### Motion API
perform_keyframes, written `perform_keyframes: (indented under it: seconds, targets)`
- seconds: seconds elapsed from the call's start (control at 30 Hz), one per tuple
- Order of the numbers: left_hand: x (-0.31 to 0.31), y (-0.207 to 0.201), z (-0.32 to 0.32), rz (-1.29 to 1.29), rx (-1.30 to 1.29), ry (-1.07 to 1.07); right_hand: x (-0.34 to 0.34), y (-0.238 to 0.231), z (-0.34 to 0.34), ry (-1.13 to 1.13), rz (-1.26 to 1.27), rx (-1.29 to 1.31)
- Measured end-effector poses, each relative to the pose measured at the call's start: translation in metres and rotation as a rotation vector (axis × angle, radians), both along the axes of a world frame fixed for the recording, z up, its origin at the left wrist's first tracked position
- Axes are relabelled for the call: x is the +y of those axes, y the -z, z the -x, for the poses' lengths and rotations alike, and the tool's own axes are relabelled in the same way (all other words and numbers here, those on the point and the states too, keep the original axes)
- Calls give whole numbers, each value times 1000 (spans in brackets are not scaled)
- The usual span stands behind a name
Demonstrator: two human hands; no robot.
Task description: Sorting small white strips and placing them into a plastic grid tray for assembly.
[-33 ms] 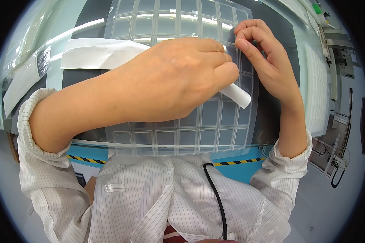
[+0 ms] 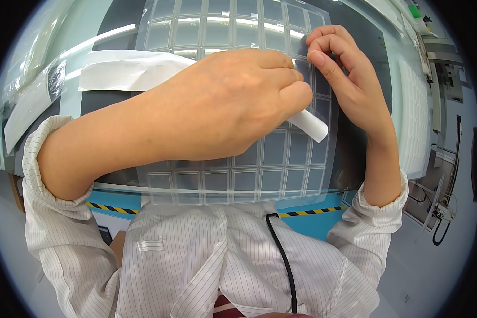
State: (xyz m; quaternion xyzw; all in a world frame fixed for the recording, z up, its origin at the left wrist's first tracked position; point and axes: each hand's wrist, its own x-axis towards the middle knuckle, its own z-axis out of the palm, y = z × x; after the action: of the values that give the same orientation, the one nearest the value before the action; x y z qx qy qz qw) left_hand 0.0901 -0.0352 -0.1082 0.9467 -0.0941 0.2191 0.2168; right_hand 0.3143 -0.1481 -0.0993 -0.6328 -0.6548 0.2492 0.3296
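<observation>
A clear plastic tray [image 2: 246, 182] with a grid of rectangular pockets lies before me. My left hand [image 2: 244, 98] reaches across it, closed, knuckles up. From under its fingers sticks the rolled end of a white strip [image 2: 311, 126], paper or cloth. A wider white strip [image 2: 127, 70] comes out to the left, beyond my forearm; whether both are one piece is hidden. At the tray's right edge, my right hand [image 2: 340, 66] has its fingers curled and the thumb close to the index finger. What its fingertips hold, if anything, cannot be made out.
The tray rests on a dark sheet [image 2: 350, 153] on the table. At the far left lie glossy clear film [image 2: 34, 58] and another white strip [image 2: 29, 114]. More clear trays [image 2: 412, 116] stand at the right. Black-and-yellow tape [image 2: 312, 212] runs below the near edge.
</observation>
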Motion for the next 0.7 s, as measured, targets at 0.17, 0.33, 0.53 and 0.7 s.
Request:
perform_keyframes:
  seconds: [0.17,0.33,0.53,0.7]
  targets:
    - [1,-2,2,-17,28,-1,1,0,4,30,16,24]
    - [0,-1,1,-4,27,-5,8,13,9,-33,-222,-211]
    - [-1,4,-5,-40,-66,-29,11,13,12,107,-227,-336]
    - [2,5,-3,-19,-187,-39,11,2,5,309,-133,156]
